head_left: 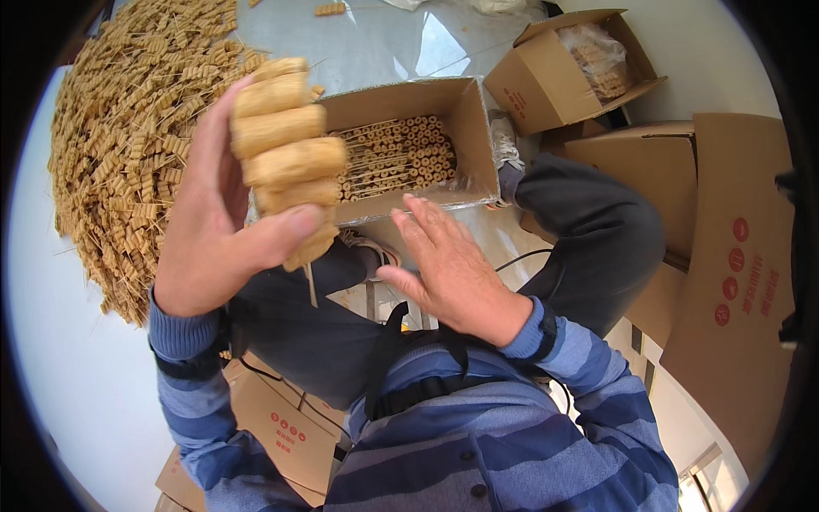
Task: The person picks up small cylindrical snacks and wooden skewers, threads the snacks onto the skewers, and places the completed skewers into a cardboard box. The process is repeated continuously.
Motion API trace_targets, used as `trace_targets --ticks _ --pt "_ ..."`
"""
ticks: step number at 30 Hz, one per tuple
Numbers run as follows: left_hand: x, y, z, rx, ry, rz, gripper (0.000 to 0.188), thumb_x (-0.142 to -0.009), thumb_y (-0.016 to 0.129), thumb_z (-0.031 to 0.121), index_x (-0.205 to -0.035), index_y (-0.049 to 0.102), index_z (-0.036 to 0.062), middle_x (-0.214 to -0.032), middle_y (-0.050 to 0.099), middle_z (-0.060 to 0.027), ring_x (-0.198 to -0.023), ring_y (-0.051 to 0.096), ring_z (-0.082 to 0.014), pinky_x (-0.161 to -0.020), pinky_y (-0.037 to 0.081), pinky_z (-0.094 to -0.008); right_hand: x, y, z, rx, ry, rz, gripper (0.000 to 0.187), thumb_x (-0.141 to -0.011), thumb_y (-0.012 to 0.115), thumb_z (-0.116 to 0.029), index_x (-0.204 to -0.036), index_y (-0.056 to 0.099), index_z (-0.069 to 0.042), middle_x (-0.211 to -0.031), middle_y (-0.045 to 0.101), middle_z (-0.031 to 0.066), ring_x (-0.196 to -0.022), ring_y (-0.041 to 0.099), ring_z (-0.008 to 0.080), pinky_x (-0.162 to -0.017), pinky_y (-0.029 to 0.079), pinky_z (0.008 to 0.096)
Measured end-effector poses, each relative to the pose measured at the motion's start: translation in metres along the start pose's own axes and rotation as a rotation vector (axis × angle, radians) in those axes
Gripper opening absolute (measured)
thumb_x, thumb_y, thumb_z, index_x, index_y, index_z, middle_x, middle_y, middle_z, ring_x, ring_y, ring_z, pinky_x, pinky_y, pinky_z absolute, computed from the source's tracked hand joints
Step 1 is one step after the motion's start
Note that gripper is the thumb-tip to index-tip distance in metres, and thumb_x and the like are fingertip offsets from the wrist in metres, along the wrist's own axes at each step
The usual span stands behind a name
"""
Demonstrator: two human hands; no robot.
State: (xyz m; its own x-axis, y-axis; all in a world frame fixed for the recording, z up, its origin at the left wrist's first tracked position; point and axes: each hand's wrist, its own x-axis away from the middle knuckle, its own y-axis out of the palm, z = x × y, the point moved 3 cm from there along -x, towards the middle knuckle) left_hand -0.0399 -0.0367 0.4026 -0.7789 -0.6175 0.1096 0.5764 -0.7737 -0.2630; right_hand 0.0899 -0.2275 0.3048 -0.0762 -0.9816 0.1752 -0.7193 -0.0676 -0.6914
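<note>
Skewered rolls [286,158] gripped in left hand [213,230] fingers; thumb across front

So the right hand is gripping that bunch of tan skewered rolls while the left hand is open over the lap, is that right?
Not quite: the hands are swapped. In the head view the left hand grips the bunch of tan skewered rolls, and the right hand is open over the lap.

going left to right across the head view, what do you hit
Heap of skewered rolls → left hand gripping a skewer of tan rolls → open box of packed skewers → right hand, empty → open box holding a plastic bag → flat cardboard sheet.
</note>
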Motion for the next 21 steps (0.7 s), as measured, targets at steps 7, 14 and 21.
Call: trace_targets --ticks 7,14,21 --pt "-0.092 0.085 -0.078 -0.808 0.327 -0.301 0.094 -0.068 0.078 0.016 -0.147 0.031 -0.0009 -0.134 0.048 -0.0209 -0.123 0.050 -0.0369 -0.103 0.041 -0.0467 -0.024 0.042 0.055 0.478 -0.040 0.049 0.042 -0.084 0.065 -0.021 -0.122 0.059 -0.003 -0.130 0.057 0.0175 -0.128 0.050 0.0325 -0.114 0.031 0.0488" --pt "-0.127 0.163 -0.194 -1.115 0.321 -0.337 0.101 -0.067 0.082 0.023 -0.150 0.028 -0.0004 -0.136 0.046 -0.0198 -0.128 0.044 -0.0356 -0.107 0.035 -0.0483 -0.037 0.044 0.087 0.479 0.038 -0.069 0.026 -0.084 0.060 -0.015 -0.107 0.065 -0.005 -0.090 0.067 0.0078 -0.093 0.064 0.0244 -0.099 0.043 0.0431" --pt "-0.143 0.195 -0.265 -1.179 0.422 -0.229 0.093 -0.071 0.074 0.018 -0.151 0.029 0.0024 -0.137 0.045 -0.0184 -0.129 0.043 -0.0351 -0.111 0.033 -0.0512 -0.037 0.049 0.086 0.477 0.050 -0.061 0.014 -0.081 0.062 -0.017 -0.091 0.065 -0.008 -0.083 0.066 0.0059 -0.084 0.062 0.0220 -0.083 0.045 0.0369"
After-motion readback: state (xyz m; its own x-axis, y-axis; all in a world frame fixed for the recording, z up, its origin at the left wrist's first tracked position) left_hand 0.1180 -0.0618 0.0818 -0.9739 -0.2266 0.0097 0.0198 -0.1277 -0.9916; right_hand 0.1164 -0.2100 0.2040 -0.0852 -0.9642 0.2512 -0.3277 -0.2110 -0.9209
